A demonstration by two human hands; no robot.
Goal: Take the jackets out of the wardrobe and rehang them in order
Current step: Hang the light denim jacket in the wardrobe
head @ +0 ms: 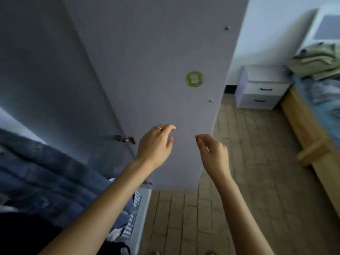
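Both hands, left hand [156, 144] & right hand [211, 151], empty w/ loose fingers before wardrobe door [156, 70]

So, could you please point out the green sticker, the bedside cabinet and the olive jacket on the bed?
green sticker [194, 79]: head view, its centre.
bedside cabinet [265, 89]: head view, upper drawer front.
olive jacket [315, 60]: head view, folded middle.

The open wardrobe door [165, 70] hides most of the interior behind it. The blue denim garment [46, 172] runs off the left edge, its shape unclear. The print on the green sticker [194, 79] is too small to read. The bed [312, 144] at right is blurred and cropped, and the olive clothing [316, 61] on it is cut by the edge.
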